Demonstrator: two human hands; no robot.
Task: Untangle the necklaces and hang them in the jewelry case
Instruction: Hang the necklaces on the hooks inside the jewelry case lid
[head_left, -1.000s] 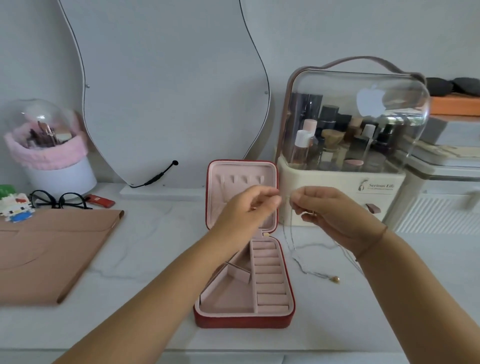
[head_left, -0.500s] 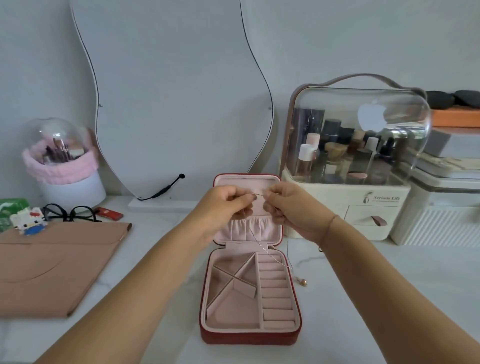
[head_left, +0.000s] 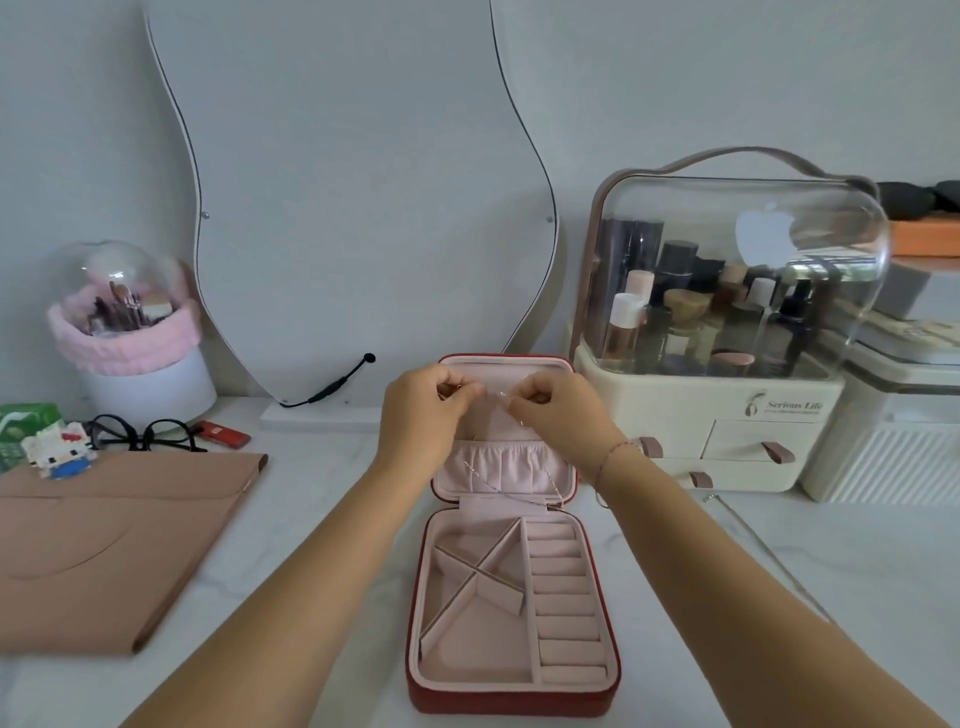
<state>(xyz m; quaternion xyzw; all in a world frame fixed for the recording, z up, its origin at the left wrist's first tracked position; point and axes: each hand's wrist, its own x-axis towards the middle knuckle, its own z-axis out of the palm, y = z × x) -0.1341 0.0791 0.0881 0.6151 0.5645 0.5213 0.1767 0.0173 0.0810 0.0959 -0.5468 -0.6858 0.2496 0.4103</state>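
A red jewelry case (head_left: 511, 699) with pink lining stands open in the middle of the table, its lid upright. Both hands are raised against the upper part of the lid. My left hand (head_left: 423, 423) and my right hand (head_left: 558, 421) each pinch one end of a thin gold necklace (head_left: 519, 493). The chain droops in a loop across the lid's gathered pocket down to the hinge. A second thin chain (head_left: 748, 535) lies on the table to the right of the case.
A clear-topped cosmetics organiser (head_left: 717, 332) stands at the right, a wavy mirror (head_left: 353, 208) behind the case. At the left lie a tan sleeve (head_left: 104, 545), black glasses (head_left: 140, 434), a red lighter (head_left: 223, 434), a toy figure (head_left: 57, 452) and a brush holder (head_left: 135, 338).
Both hands moved forward and up from above the case base to the lid's top, carrying the necklace with them. The chain now hangs against the lid instead of over the table.
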